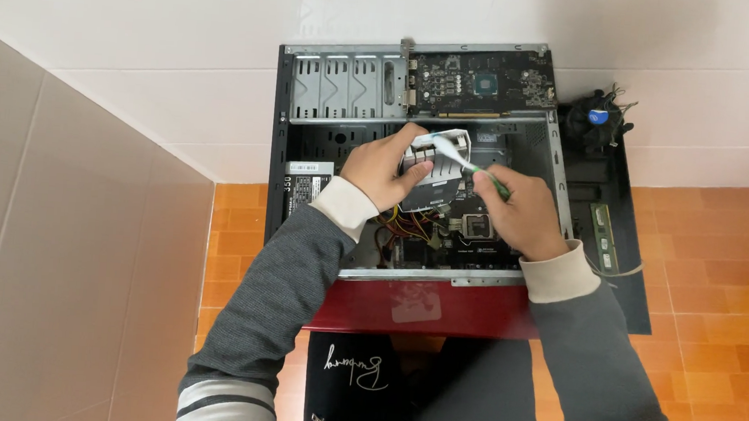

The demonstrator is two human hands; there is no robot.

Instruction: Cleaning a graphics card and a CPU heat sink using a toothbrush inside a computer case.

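An open desktop computer case [285, 123] lies on its side against the wall, its motherboard [480, 228] exposed. My left hand [382, 168] grips a white-and-silver finned cooler block [439, 164] above the board. My right hand [521, 211] holds a green-and-white toothbrush [463, 160], whose head rests on the top of the cooler. A bundle of coloured wires [413, 225] runs below my left hand.
A graphics card [483, 81] lies across the top edge of the case. A black round fan [597, 119] and a green memory stick [602, 237] sit on the black side panel [626, 302] at right. The red front bezel [420, 308] faces me, on orange tiles.
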